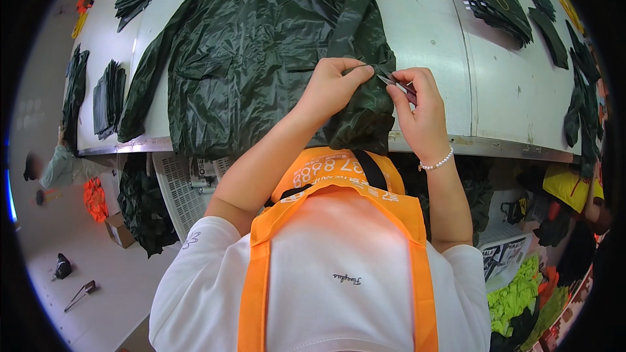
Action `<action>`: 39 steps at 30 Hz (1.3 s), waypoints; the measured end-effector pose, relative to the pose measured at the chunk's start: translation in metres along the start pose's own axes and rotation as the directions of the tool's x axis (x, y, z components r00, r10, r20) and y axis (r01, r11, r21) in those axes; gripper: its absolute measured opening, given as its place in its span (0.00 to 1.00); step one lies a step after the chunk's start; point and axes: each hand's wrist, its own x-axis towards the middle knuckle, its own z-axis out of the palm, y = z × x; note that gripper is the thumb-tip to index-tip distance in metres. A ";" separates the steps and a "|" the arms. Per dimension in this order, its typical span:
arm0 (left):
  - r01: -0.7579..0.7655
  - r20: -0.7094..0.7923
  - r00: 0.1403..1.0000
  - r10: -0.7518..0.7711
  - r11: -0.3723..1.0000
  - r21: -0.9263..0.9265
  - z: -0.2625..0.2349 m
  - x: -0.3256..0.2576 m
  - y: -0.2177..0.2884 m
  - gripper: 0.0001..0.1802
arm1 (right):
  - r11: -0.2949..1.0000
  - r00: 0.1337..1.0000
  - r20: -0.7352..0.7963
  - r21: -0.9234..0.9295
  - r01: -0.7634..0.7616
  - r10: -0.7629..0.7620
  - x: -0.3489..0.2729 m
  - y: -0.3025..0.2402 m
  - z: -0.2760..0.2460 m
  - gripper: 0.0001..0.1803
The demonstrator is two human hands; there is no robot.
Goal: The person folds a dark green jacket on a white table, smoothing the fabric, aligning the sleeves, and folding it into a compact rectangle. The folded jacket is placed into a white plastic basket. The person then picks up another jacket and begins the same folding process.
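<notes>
A dark green camouflage jacket (251, 39), shiny and creased, is spread over the white table, with its lower part at the near edge. My left hand (329, 88) is closed, pinching the fabric between thumb and fingertips near the jacket's right side. Close beside it, my right hand (419, 105) grips small dark-handled thread snips (407, 93). Their metal tips point left, toward the pinched cloth. Whether the blades touch the fabric or a thread is too small to tell.
Folded dark green piles (109, 99) lie on the table (430, 45) at left, and another stack (492, 3) at far right. Under the edge are a white plastic basket (171, 189) and bright yellow-green cloth (515, 296). Another person's yellow clothing (564, 188) shows at right.
</notes>
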 end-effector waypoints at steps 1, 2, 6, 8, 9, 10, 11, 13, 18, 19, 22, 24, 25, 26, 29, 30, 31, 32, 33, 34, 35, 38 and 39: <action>-0.003 0.005 1.000 0.003 1.000 0.000 0.000 0.000 -0.001 0.11 | 1.000 1.000 -0.004 -0.006 0.008 -0.008 0.000 -0.001 0.000 0.09; -0.007 0.009 1.000 0.007 1.000 0.001 -0.001 0.000 -0.002 0.11 | 1.000 1.000 -0.008 -0.012 0.016 -0.016 0.001 -0.001 0.001 0.09; -0.013 0.024 1.000 0.013 1.000 -0.006 -0.003 -0.001 -0.001 0.11 | 0.999 0.999 -0.008 -0.020 0.037 -0.037 0.002 -0.004 0.001 0.09; 0.006 0.036 0.999 -0.006 1.000 -0.009 -0.005 -0.001 -0.002 0.11 | 0.999 0.999 -0.005 0.003 0.038 -0.038 0.002 -0.001 0.002 0.09; 0.015 0.042 0.999 -0.015 1.000 -0.010 -0.006 -0.001 -0.003 0.11 | 0.999 0.999 0.009 -0.001 0.033 -0.033 0.002 0.000 0.001 0.09; -0.001 0.050 0.999 0.001 1.000 -0.001 -0.007 -0.001 -0.005 0.11 | 1.000 0.999 0.023 -0.005 0.027 -0.027 0.002 0.002 0.000 0.09; -0.017 0.058 0.998 0.016 1.000 0.007 -0.008 -0.001 -0.007 0.11 | 1.000 0.999 0.038 -0.010 0.022 -0.022 0.002 0.003 0.000 0.09; -0.017 0.063 0.998 0.019 0.999 -0.027 -0.008 -0.002 -0.008 0.10 | 0.999 0.999 0.005 0.020 0.041 -0.041 0.003 0.006 0.000 0.09; 0.103 0.051 0.995 -0.090 0.890 -0.444 -0.010 -0.003 0.012 0.10 | 0.909 0.971 0.076 0.344 -0.237 0.225 0.001 0.025 -0.009 0.19; 0.145 0.082 0.989 -0.119 0.801 -0.581 -0.013 -0.002 0.014 0.10 | 0.865 0.951 0.196 0.404 -0.299 0.238 -0.001 0.033 -0.011 0.22; 0.257 0.182 0.967 -0.181 0.686 -0.681 -0.017 0.004 0.003 0.10 | 0.705 0.878 0.428 0.554 -0.443 0.215 -0.013 0.055 0.001 0.28; 0.283 0.182 0.959 -0.218 0.669 -0.687 -0.010 0.005 0.001 0.10 | 0.611 0.860 0.451 0.619 -0.494 0.238 -0.009 0.034 0.010 0.22; 0.268 0.164 0.963 -0.214 0.691 -0.672 -0.007 0.006 -0.001 0.11 | 0.670 0.885 0.405 0.594 -0.444 0.228 -0.009 0.026 0.015 0.18; 0.253 0.148 0.967 -0.208 0.712 -0.655 -0.006 0.007 -0.003 0.11 | 0.726 0.909 0.357 0.564 -0.393 0.215 -0.008 0.018 0.019 0.15; 0.123 0.127 0.991 -0.045 0.692 -0.712 0.006 -0.003 0.009 0.13 | 0.953 0.979 -0.013 0.234 -0.193 0.202 -0.002 0.021 0.018 0.07; 0.038 0.087 0.996 0.034 0.705 -0.708 0.013 -0.012 0.014 0.17 | 0.988 0.975 -0.167 0.057 -0.142 0.149 0.004 0.026 0.016 0.07; 0.119 0.211 0.977 0.019 0.776 -0.620 0.017 -0.022 0.003 0.34 | 0.977 0.927 -0.335 0.178 -0.117 0.171 0.015 0.041 0.011 0.10; -0.019 0.284 0.954 0.099 0.962 -0.273 0.028 -0.029 0.000 0.43 | 0.957 0.845 -0.491 0.282 -0.075 0.211 0.022 0.054 0.006 0.12; -0.137 0.225 0.963 0.146 0.989 -0.056 0.037 -0.038 -0.003 0.44 | 0.962 0.850 -0.484 0.260 -0.088 0.209 0.023 0.054 0.006 0.12; -0.233 0.176 0.963 0.203 0.957 0.170 0.044 -0.041 -0.007 0.45 | 0.966 0.853 -0.479 0.238 -0.100 0.207 0.023 0.053 0.007 0.13; -0.261 0.083 0.965 0.250 0.948 0.182 0.043 -0.029 -0.019 0.40 | 0.969 0.857 -0.471 0.219 -0.115 0.208 0.022 0.052 0.008 0.14; -0.304 -0.355 0.804 0.478 0.842 0.446 -0.008 0.042 -0.020 0.16 | 0.958 0.941 -0.296 0.274 -0.080 0.164 0.004 0.004 0.024 0.16; -0.306 -0.437 0.821 0.367 0.930 0.206 -0.033 0.066 -0.029 0.14 | 0.987 0.978 -0.171 0.092 0.134 -0.117 -0.007 -0.011 0.037 0.17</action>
